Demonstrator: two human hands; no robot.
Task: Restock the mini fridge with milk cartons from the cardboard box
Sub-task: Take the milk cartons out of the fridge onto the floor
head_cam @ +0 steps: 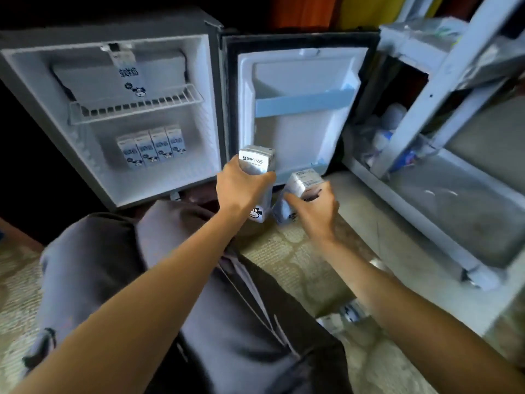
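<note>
The mini fridge stands open on the left of a dim room, its white inside bright against the dark around it. On its wire shelf one shelf carton leans back toward the rear wall. Below, on the fridge floor, a row of four cartons stands upright, side by side. The fridge door is swung wide to the right, with a pale blue rail across its inner face. Above it hang orange cloth and yellow cloth.

In front of the door's lower edge, the person's left hand has its fingers wrapped round an upright carton. Just beside it the right hand grips a tilted carton, its top leaning toward the door. Whether the two cartons touch I can't tell.

Grey trousers fill the foreground, knees close to the fridge. The floor is covered by a pale woven mat with a faint pattern. Under the right forearm lies something printed like more cartons, too blurred to be sure. Furthest right, a pale shelving unit stands close to the door, with plastic bags crowded on a lower level.
</note>
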